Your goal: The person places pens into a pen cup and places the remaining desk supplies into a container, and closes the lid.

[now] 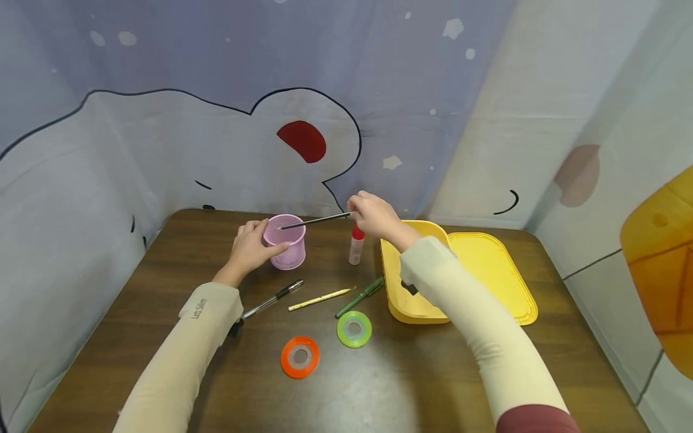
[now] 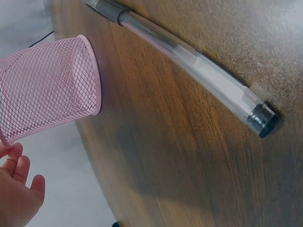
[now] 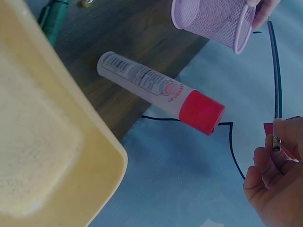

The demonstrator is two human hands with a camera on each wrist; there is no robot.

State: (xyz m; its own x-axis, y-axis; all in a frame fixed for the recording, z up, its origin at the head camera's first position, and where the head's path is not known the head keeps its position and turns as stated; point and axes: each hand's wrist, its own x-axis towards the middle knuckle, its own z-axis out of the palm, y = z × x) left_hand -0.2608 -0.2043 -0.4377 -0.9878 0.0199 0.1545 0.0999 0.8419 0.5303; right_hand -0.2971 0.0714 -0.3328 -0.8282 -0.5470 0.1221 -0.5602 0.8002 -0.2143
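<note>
A pink mesh pen cup (image 1: 288,255) stands upright at the back left of the table. My left hand (image 1: 251,248) holds it by the rim, thumb at the front; in the left wrist view only the fingertips (image 2: 14,158) show at the rim. My right hand (image 1: 373,213), raised above the table, pinches a slim dark pencil (image 1: 319,221) by one end. The pencil slants down to the left, and its pale tip overlaps the cup's opening in the head view. Below the right hand, a glue stick (image 1: 355,248) with a red cap stands upright.
A yellow bin (image 1: 394,288) sits under my right forearm, its yellow lid (image 1: 482,270) to the right. In front lie a clear pen (image 1: 273,299), a yellow pencil (image 1: 319,299), a green pen (image 1: 360,297), an orange tape roll (image 1: 287,356) and a green one (image 1: 354,343). A printed curtain (image 1: 216,150) hangs behind.
</note>
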